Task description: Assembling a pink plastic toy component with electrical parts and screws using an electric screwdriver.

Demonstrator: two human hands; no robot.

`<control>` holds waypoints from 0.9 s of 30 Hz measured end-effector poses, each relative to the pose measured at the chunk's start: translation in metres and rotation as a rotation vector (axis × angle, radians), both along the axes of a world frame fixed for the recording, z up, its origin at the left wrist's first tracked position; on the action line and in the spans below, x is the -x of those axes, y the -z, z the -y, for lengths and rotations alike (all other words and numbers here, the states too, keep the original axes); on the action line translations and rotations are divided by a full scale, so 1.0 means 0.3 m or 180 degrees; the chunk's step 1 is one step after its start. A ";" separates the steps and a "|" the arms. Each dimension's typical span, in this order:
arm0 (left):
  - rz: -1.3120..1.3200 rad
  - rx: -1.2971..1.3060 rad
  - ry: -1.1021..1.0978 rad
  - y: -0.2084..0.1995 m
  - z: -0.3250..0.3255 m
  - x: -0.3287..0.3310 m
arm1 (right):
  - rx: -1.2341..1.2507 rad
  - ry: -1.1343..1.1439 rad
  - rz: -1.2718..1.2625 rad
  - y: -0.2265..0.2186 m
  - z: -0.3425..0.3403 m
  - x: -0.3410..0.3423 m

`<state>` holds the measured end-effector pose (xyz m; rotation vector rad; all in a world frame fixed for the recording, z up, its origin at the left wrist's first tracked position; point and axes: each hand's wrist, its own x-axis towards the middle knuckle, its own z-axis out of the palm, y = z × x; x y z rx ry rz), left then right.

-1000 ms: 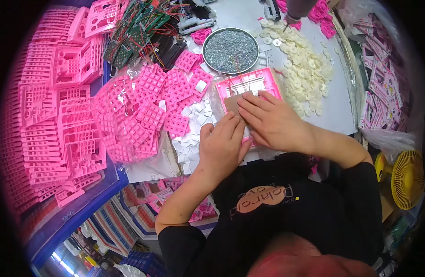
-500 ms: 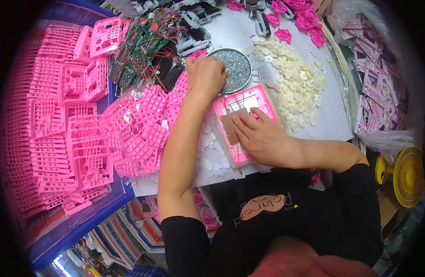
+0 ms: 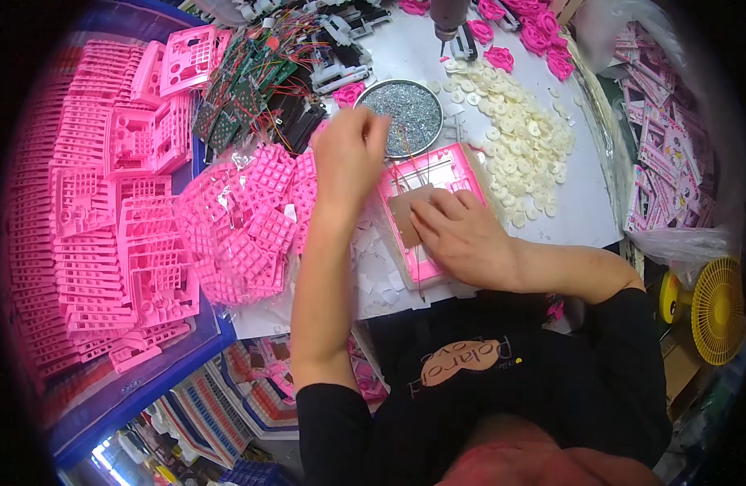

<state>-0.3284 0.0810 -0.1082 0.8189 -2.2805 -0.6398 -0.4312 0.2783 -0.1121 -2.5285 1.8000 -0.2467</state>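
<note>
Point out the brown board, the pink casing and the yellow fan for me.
Brown board (image 3: 406, 219): head view, on its flat face, left of the fingers (image 3: 428, 214).
Pink casing (image 3: 462, 172): head view, on its upper right part.
Yellow fan (image 3: 719, 311): head view, on its round grille.

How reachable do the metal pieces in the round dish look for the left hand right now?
Yes, probably: the left hand is right by the round dish, whose open top leaves most of the metal pieces uncovered.
</note>
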 end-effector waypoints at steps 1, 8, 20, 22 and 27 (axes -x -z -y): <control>0.0064 -0.0178 0.0086 -0.012 -0.067 -0.039 | 0.0046 0.0130 0.0148 0.005 -0.003 0.004; 0.0069 -0.0858 0.0381 0.044 -0.343 -0.189 | 0.0259 0.0094 0.0541 0.041 -0.008 0.023; 0.0354 0.0262 0.0616 0.082 -0.381 -0.202 | -0.0102 0.0711 0.4709 -0.384 0.309 0.418; 0.0130 0.0311 0.0702 0.077 -0.384 -0.204 | -0.1186 0.0056 0.4967 -0.343 0.337 0.455; -0.0237 0.0263 0.0771 0.074 -0.423 -0.211 | -0.0886 -0.0284 0.5362 -0.254 0.223 0.208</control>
